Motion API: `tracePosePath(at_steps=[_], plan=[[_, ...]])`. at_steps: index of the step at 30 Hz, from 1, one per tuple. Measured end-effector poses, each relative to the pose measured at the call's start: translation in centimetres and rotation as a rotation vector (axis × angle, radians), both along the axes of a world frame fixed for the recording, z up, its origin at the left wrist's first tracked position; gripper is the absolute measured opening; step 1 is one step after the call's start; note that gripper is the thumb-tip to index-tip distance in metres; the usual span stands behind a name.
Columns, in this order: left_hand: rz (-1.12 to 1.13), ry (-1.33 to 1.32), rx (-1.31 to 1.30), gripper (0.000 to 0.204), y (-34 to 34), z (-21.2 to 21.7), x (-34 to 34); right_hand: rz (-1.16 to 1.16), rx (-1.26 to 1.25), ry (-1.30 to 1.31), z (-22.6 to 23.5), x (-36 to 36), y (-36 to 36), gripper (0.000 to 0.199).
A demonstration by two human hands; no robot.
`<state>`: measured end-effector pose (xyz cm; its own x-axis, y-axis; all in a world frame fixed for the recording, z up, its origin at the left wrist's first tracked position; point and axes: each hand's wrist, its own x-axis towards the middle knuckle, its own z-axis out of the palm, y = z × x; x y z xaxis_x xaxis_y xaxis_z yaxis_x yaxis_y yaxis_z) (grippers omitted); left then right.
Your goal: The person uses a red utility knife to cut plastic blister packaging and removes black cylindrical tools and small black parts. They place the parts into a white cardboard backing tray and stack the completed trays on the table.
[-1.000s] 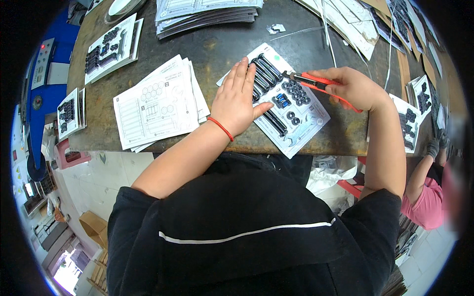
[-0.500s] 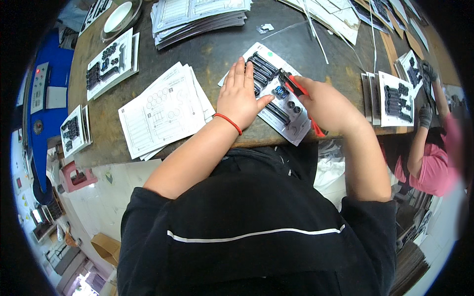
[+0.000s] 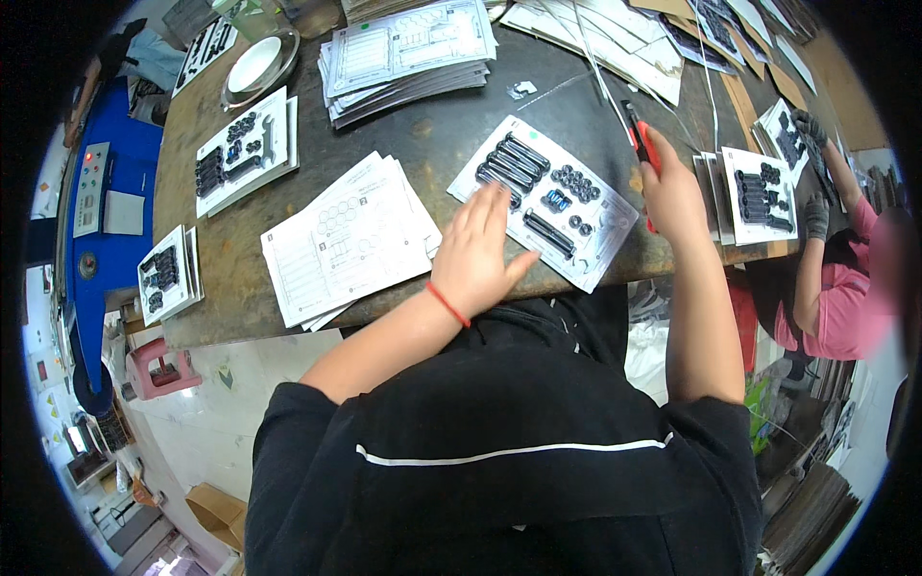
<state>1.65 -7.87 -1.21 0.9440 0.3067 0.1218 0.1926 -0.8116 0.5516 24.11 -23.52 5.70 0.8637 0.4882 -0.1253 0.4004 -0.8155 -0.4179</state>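
1. A white card [image 3: 547, 197] with dark bolts and small round parts under clear plastic is laid on the desk [image 3: 432, 144], near its front edge.
2. The left hand [image 3: 480, 254] is pressed flat on the card's near end, fingers [image 3: 495, 206] spread wide, and nothing is gripped.
3. A red-handled tool [image 3: 639, 139] is held in the closed right hand [image 3: 672, 192], just past the card's right edge.
4. The card is probably thin and bendy, but it is made heavier by the metal parts.
5. The plastic is probably slippery, so the card is best held by its bare paper edges, with both sides supported.
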Motion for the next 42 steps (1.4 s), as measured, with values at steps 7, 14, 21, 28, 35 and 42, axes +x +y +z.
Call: tracePosePath(at_steps=[7,14,21,28,35,42], plan=[[-0.171,0.165,0.060,0.091,-0.7,-0.9,-4.1,0.264,-0.002,-0.420,-5.5,-2.1,5.3,0.065],[-0.157,0.198,0.083,0.088,-1.3,-1.9,-4.1,0.434,0.023,-0.145,-6.4,-7.2,11.7,0.083],[-0.143,0.183,0.070,0.086,-1.4,-2.6,-3.9,0.638,0.055,-0.174,-6.9,-7.0,11.8,0.072],[-0.143,0.147,0.053,0.086,-1.2,-2.8,-4.0,0.600,0.125,-0.126,-7.5,-8.1,12.4,0.074],[-0.150,0.205,0.096,0.090,-1.2,-2.9,-4.1,0.567,0.348,0.178,-8.0,-5.2,11.9,0.071],[-0.159,0.185,0.118,0.087,-1.0,-2.5,-4.4,0.725,0.209,-0.164,-8.8,-7.0,12.1,0.071]])
